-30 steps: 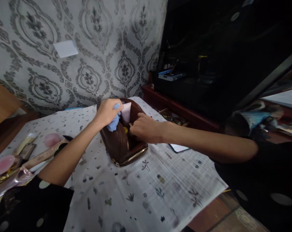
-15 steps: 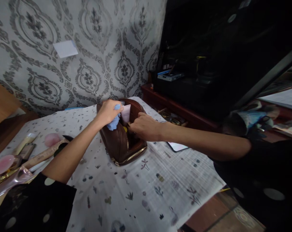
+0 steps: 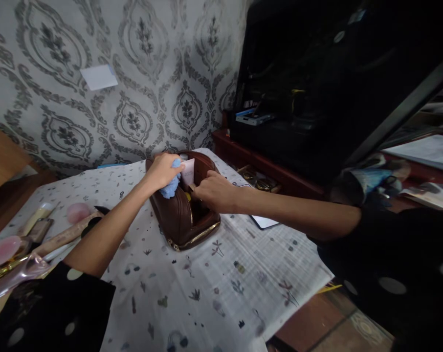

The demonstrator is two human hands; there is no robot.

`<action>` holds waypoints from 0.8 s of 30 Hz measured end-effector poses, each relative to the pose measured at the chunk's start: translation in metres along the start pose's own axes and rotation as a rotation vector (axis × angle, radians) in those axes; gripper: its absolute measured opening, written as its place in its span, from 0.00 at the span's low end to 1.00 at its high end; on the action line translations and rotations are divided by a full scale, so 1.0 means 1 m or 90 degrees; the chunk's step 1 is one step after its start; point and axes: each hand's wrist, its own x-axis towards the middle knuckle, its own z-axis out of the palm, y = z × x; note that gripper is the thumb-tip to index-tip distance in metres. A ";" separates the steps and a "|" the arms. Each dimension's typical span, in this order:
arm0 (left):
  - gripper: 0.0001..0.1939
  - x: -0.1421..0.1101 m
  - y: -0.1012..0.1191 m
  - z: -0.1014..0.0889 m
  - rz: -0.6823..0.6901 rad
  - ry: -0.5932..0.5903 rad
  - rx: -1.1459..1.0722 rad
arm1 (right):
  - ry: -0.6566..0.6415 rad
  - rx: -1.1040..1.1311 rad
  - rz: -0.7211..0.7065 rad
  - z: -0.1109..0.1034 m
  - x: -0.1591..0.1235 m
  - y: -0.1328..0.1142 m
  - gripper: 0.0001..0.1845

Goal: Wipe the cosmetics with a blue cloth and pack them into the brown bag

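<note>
A brown zippered bag (image 3: 172,222) stands unzipped on the patterned cloth. My left hand (image 3: 163,170) is closed on a blue cloth (image 3: 170,188) at the bag's left rim. Just beside its fingertips, a pale pink tube (image 3: 188,172) pokes up from inside the bag; whether the fingers also grip the tube I cannot tell. My right hand (image 3: 214,191) reaches into the opening from the right, fingers curled. A small tan edge shows at its fingertips, too hidden to name. Something yellow (image 3: 188,196) lies deeper inside the bag.
Cosmetics lie at the left, among them a pink round sponge-like item (image 3: 78,213) and a pale tube (image 3: 38,217). A phone (image 3: 264,222) rests right of the bag, partly under my forearm. Behind stand a dark television screen (image 3: 317,63) and an open drawer (image 3: 258,180).
The view has shifted slightly, so the bag and phone appear a little further left. Both hands keep nearly the same places at the bag.
</note>
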 end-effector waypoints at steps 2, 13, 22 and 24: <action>0.07 0.000 0.000 -0.001 -0.002 0.002 0.000 | -0.002 -0.011 -0.018 0.001 0.002 0.001 0.13; 0.10 -0.009 -0.002 -0.008 -0.004 0.081 -0.085 | -0.009 0.032 -0.047 -0.020 -0.005 0.004 0.15; 0.11 -0.074 0.000 -0.026 -0.052 0.199 -0.258 | 0.308 0.157 -0.020 -0.008 -0.054 -0.029 0.17; 0.12 -0.096 -0.007 -0.023 -0.078 0.186 -0.220 | 0.395 0.176 -0.118 0.015 -0.065 -0.047 0.21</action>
